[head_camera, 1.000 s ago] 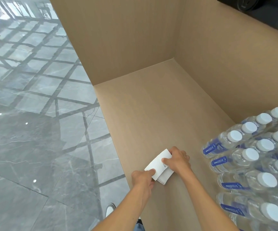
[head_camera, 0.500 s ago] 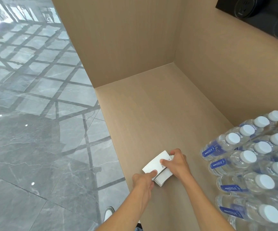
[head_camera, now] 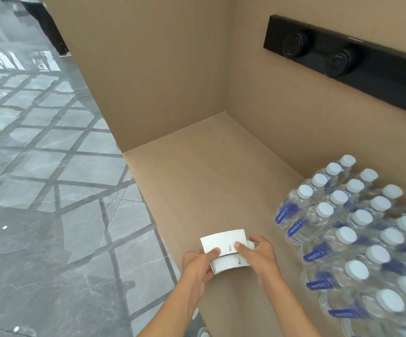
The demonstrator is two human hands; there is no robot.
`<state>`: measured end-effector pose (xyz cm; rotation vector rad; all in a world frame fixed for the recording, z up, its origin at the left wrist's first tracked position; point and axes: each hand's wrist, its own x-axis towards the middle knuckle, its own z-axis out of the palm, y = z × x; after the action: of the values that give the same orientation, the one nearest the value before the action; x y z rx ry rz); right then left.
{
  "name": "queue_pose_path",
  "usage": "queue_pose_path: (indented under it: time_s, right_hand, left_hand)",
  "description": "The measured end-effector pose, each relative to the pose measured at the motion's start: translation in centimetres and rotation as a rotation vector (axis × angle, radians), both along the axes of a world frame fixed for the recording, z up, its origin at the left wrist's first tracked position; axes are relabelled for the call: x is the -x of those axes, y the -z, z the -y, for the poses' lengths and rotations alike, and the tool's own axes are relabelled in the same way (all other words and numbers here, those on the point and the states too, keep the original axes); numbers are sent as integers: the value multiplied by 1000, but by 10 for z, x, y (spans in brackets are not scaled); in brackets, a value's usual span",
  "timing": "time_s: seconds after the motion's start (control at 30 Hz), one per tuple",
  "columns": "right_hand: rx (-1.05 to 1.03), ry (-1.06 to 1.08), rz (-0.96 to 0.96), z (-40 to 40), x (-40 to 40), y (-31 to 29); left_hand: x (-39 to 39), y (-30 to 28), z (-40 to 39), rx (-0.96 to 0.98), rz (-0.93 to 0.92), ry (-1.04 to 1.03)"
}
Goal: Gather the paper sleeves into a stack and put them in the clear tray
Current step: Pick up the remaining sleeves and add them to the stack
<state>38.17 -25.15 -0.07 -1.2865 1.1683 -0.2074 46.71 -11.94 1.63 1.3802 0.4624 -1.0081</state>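
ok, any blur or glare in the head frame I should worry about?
Head view: paper sleeves and both hands sharp; water bottles smear with blur toward the lower right corner; glossy floor carries bright window reflections; wide-angle lens bends the counter edges.

The lower sleeves of the paper stack are covered by the top sleeve, so their number cannot be counted, and the small print beside the right thumb is too tiny to read. The left hand hides the stack's left end, the right hand its right end. Both forearms run out of the bottom edge. Right of the right hand, the water bottles blur toward the frame's right edge and are cut off there; their blue labels cannot be read. Far beyond the hands, the black socket strip is cut by the right edge, and a standing person at top left shows legs only.
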Motion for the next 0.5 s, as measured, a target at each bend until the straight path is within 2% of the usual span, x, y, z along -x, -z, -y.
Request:
queue_pose_path:
  time_s: [0.3,0.5]
  right_hand:
    - [-141,213,94,-49,67,-30]
    - [-139,469,118,-85,135,-38]
  left_hand:
    - [19,-12,-22,49,77,295]
    - [64,-10,-23,73,6,528]
